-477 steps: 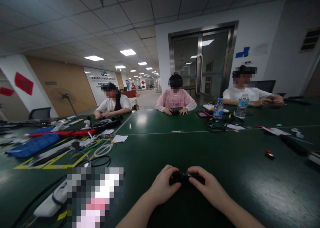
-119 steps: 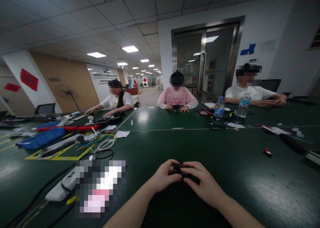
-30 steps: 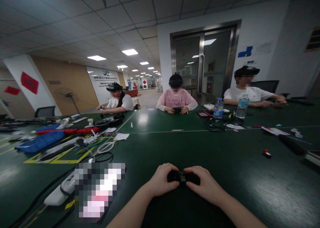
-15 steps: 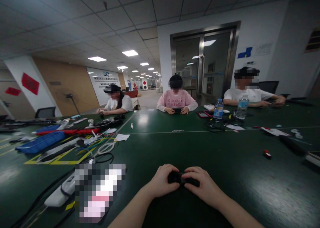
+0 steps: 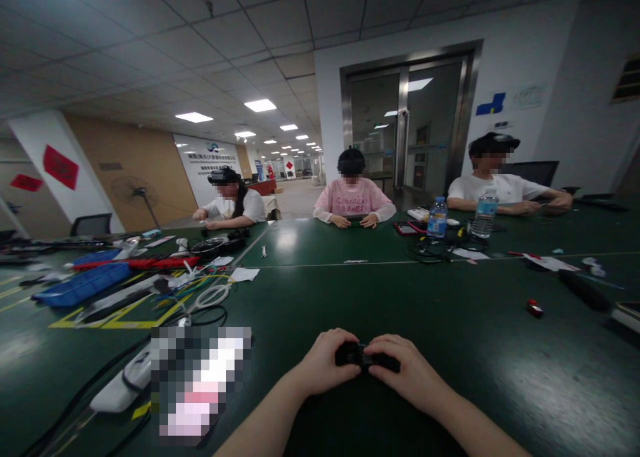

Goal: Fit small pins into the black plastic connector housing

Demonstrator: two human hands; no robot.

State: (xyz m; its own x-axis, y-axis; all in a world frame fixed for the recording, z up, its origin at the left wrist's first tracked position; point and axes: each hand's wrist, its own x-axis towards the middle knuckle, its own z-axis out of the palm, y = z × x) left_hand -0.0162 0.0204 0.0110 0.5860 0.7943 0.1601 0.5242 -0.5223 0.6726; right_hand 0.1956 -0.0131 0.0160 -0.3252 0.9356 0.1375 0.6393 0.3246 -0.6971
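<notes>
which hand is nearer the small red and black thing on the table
Right: the right hand is to the near left of the red and black thing; the left hand is farther left, beyond the right hand.

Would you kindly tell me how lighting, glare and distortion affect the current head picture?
Head view: dim overall, with pale glare on the table at lower right; head view: the black object between the left hand and right hand is too dark for fine detail; head view: the ceiling looks stretched toward the edges.
</notes>
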